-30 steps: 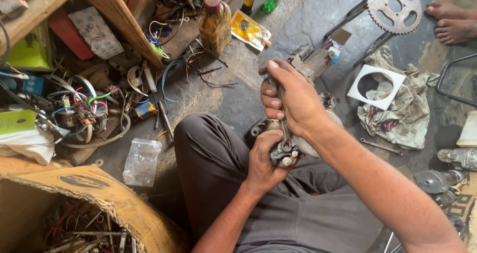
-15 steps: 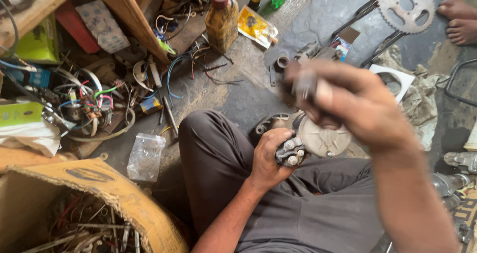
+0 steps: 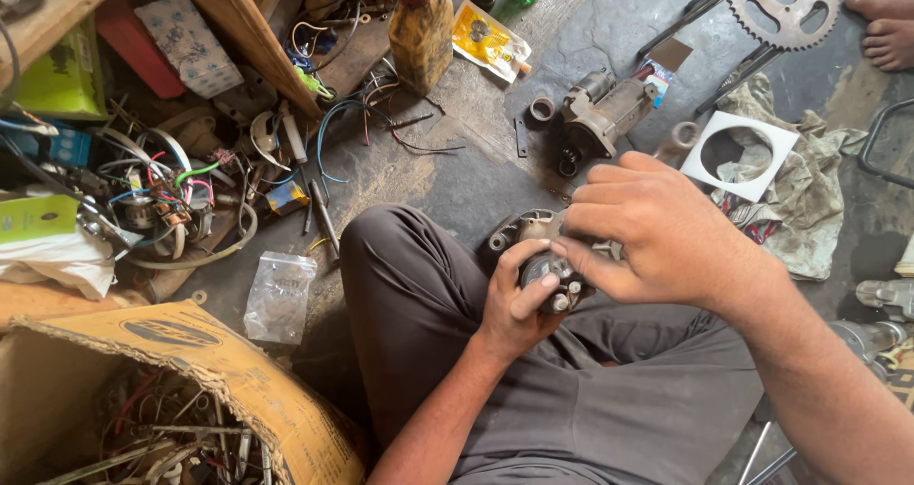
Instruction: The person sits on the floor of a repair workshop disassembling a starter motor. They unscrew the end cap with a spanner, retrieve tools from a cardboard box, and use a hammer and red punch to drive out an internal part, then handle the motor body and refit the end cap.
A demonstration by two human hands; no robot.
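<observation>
My left hand [image 3: 519, 304] grips a small dark metal motor part [image 3: 549, 280] above my knee. My right hand [image 3: 657, 233] rests over the same part from the right, its fingertips touching the top of the part. A grey metal housing [image 3: 519, 226] shows just behind both hands, partly hidden by them. A second greasy motor body [image 3: 605, 114] lies on the concrete floor further away.
A tangle of wires and parts [image 3: 171, 199] lies at left beside a wooden beam [image 3: 243, 28]. An oil bottle [image 3: 421, 28], a sprocket [image 3: 781, 4], a rag with a white card [image 3: 752, 157], a plastic bag [image 3: 278, 295] and a cardboard box [image 3: 190, 390] surround me. Someone's bare feet [image 3: 885, 28] are at top right.
My right hand came down from above the part, where it held a tool, and now lies on the part my left hand holds. The tool is no longer visible.
</observation>
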